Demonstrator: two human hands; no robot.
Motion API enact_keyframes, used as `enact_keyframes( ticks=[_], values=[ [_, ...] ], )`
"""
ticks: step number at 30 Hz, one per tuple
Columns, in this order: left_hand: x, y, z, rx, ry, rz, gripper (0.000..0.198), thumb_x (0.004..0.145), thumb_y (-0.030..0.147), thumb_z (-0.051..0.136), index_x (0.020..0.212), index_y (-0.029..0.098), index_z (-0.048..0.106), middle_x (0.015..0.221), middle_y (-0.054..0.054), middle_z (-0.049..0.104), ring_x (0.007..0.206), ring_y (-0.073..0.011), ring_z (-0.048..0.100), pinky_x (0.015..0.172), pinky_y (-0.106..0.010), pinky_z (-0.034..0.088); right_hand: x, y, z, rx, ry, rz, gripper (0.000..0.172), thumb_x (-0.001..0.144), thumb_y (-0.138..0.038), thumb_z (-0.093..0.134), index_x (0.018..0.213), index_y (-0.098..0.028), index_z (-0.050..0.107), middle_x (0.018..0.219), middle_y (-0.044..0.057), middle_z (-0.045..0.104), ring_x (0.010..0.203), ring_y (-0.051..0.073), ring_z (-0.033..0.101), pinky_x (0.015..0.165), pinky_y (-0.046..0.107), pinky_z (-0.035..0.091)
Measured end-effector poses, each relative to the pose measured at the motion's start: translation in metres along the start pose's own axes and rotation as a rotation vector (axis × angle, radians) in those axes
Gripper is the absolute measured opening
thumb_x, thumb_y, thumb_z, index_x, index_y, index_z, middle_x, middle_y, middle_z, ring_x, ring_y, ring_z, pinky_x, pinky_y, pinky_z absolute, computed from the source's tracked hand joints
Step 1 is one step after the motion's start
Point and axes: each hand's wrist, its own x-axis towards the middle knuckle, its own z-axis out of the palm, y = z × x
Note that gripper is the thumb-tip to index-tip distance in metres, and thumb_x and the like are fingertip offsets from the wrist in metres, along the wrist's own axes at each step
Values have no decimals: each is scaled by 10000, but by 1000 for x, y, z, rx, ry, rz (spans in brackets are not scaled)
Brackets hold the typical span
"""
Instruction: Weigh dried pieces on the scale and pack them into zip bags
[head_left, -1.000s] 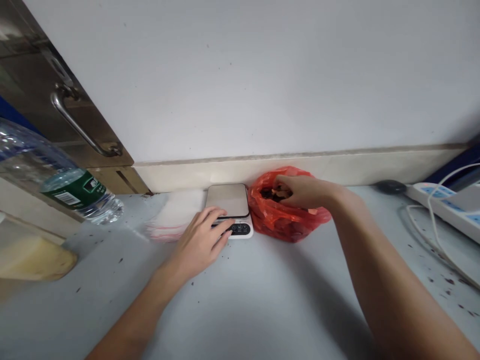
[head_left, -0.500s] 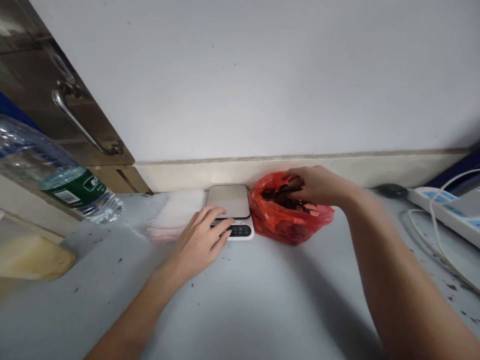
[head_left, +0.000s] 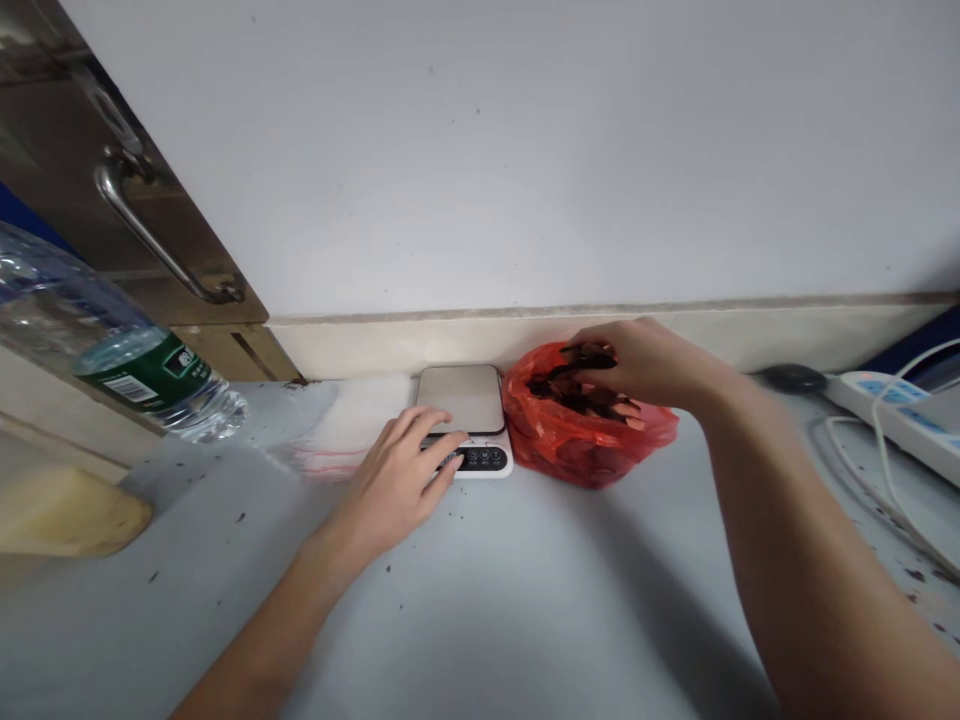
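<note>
A small digital kitchen scale (head_left: 461, 397) with a bare metal plate sits against the wall. My left hand (head_left: 405, 470) lies at its front left corner, fingers apart, partly covering the display beside the round buttons. To the right of the scale stands an open red plastic bag (head_left: 577, 450) with dark brown dried pieces (head_left: 574, 385) inside. My right hand (head_left: 630, 360) is over the bag's mouth, its fingers closed on some of these dark flakes. My right fingertips are partly hidden by the hand itself.
A stack of white bags with red edges (head_left: 349, 425) lies left of the scale. Further left are a clear water bottle (head_left: 142, 370) and a yellowish container (head_left: 75, 510). At right are a power strip (head_left: 900, 410) and a white cable (head_left: 881, 440). Dark crumbs dot the grey surface.
My right hand has risen slightly out of the bag, and dark pieces now show in its fingers. My left hand stays at the scale. The view has shifted a little.
</note>
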Motion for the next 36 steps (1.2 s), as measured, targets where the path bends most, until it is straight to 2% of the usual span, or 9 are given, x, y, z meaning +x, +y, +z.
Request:
enact_keyframes(
  ticks=[5,10,15,18,22,25,28,33,36],
  values=[
    [1,0,-1,-20,-5,-14,296,1066,229,431,1173,194,704,1181,-143,679,1176,-285,612,937,-475,598,-2,-2,-6,22,-3,21,122,781,-233,642,855,-255,736,828,21,770,732,210,668,638,308,464],
    [2,-1,-6,-6,-3,-14,300,1069,221,419,1154,169,702,1177,-153,678,1166,-286,613,937,-463,595,-11,-8,-22,74,80,59,62,800,-221,659,831,-261,694,849,10,759,738,203,643,658,304,445],
    [1,-6,-9,19,7,-59,311,1070,233,414,1179,170,699,1187,-154,685,1170,-296,604,947,-490,590,-17,-17,-30,239,169,-21,73,832,-324,680,845,-261,644,757,-13,666,684,170,572,656,299,424],
    [-1,-11,-10,62,22,-95,320,1074,246,410,1183,177,702,1181,-144,695,1148,-287,615,946,-481,592,-11,-30,-20,340,190,-115,153,848,-402,676,848,-257,627,718,-22,602,669,162,542,647,294,424],
    [-3,-18,-9,118,51,-160,341,1069,251,408,1183,165,718,1153,-148,716,1132,-301,621,934,-492,596,3,-59,9,379,195,-235,103,878,-317,653,942,-239,628,797,3,672,743,182,605,681,291,432],
    [-4,-22,-7,144,47,-202,365,1066,257,401,1193,136,721,1141,-164,725,1124,-315,623,921,-504,598,12,-83,34,173,150,-244,195,916,-184,578,1095,-223,644,1018,80,745,884,234,661,661,296,388],
    [-5,-24,-6,159,16,-227,371,1062,268,405,1198,136,724,1157,-168,728,1137,-326,622,917,-503,598,14,-98,50,-79,69,-245,351,911,-71,476,1170,-225,657,1144,128,731,954,268,670,594,307,299],
    [-6,-23,-6,140,-27,-247,327,1036,256,467,1202,130,719,1181,-169,722,1159,-333,617,926,-496,592,10,-98,52,21,-71,-322,234,904,-202,632,1132,-217,680,1121,103,729,883,231,671,623,286,361],
    [-5,-20,-7,135,-34,-263,314,1040,271,475,1188,142,719,1188,-163,722,1163,-332,615,914,-486,595,10,-94,48,123,-131,-331,267,860,-239,715,1126,-212,703,1091,90,746,860,218,678,665,283,414]
  ],
)
